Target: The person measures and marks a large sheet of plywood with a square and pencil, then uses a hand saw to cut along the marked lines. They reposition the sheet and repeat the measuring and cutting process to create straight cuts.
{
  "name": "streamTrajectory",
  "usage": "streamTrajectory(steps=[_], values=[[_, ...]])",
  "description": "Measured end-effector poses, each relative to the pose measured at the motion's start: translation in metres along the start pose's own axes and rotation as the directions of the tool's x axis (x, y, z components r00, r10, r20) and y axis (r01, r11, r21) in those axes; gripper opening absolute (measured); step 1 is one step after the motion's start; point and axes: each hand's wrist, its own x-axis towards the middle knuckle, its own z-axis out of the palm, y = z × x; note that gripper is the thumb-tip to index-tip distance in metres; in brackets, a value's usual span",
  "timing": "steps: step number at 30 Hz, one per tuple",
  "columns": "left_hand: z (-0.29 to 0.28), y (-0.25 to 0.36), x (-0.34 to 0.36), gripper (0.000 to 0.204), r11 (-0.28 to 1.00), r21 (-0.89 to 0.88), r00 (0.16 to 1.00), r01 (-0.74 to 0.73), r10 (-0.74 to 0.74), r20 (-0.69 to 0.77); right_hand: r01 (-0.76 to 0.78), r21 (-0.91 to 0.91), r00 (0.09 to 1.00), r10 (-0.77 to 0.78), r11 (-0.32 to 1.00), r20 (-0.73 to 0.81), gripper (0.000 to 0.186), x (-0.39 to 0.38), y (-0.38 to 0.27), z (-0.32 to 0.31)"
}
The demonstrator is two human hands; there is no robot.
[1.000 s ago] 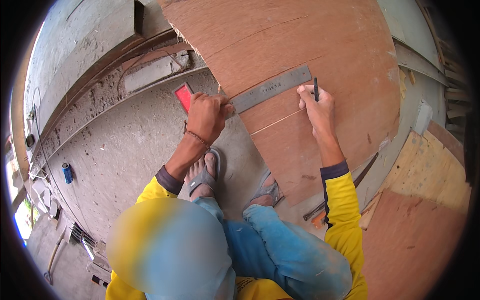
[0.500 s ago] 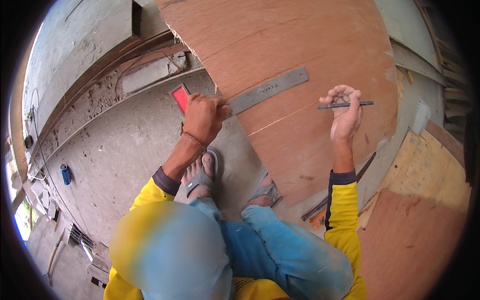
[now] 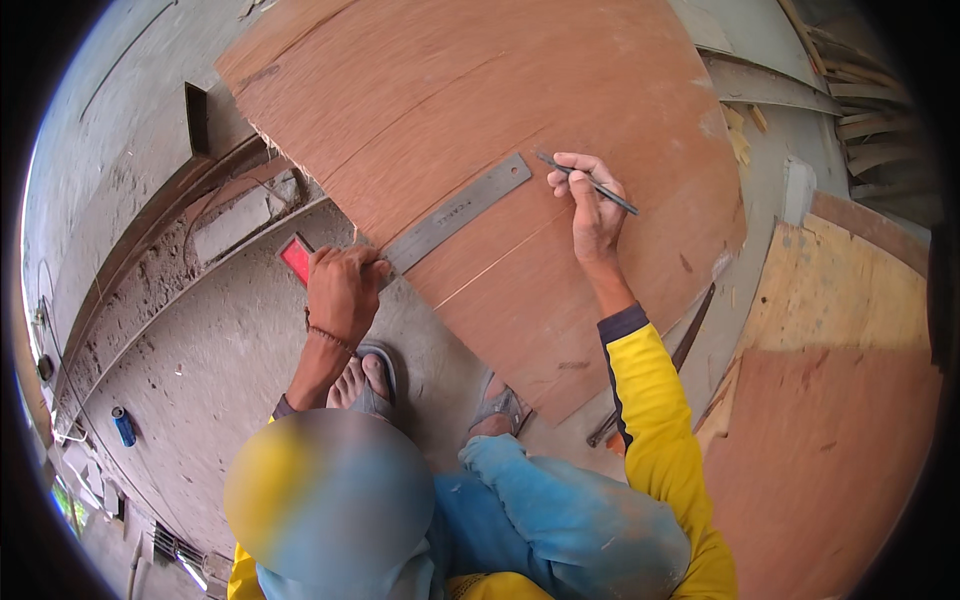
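Note:
A reddish plywood board fills the upper middle, with a splintered left edge and long lines across it. A steel try square lies across it, its blade reaching rightward from a red-faced handle beyond that edge. My left hand is closed on the square where blade meets handle. Just right of the blade's far end, my right hand holds a slim dark pencil slanting across its fingers, tip toward upper left.
My sandaled feet are on concrete below the board. A blue can stands at left, near a metal channel beam. More plywood sheets lie at right, with stacked timber strips at upper right.
The pencil has turned from upright through level to slanting, tip upper left, and my right hand has come closer to the blade's end. The view has shifted, moving board and square leftward in frame.

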Motion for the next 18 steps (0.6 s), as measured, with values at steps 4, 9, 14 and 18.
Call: streamTrajectory(steps=[4, 9, 14, 18], values=[[0.002, -0.003, -0.002, 0.015, 1.000, 0.000, 1.000, -0.007, 0.007, -0.025, -0.036, -0.046, 0.999, 0.038, 0.998, 0.029, 0.019, 0.006, -0.001, 0.003], [0.002, -0.003, -0.001, 0.016, 1.000, 0.018, 1.000, -0.004, 0.004, -0.020, -0.009, -0.116, 1.000, 0.011, 0.993, 0.023, 0.018, 0.007, -0.004, 0.007], [0.001, -0.002, -0.002, 0.017, 0.999, 0.033, 1.000, -0.006, 0.006, -0.024, 0.020, -0.150, 0.999, -0.016, 0.989, 0.032, 0.018, 0.008, -0.004, 0.009], [0.002, -0.003, -0.002, 0.017, 0.999, 0.031, 0.999, -0.010, 0.011, -0.036, 0.026, -0.200, 0.999, -0.020, 0.980, 0.034, 0.018, 0.007, -0.006, 0.010]])
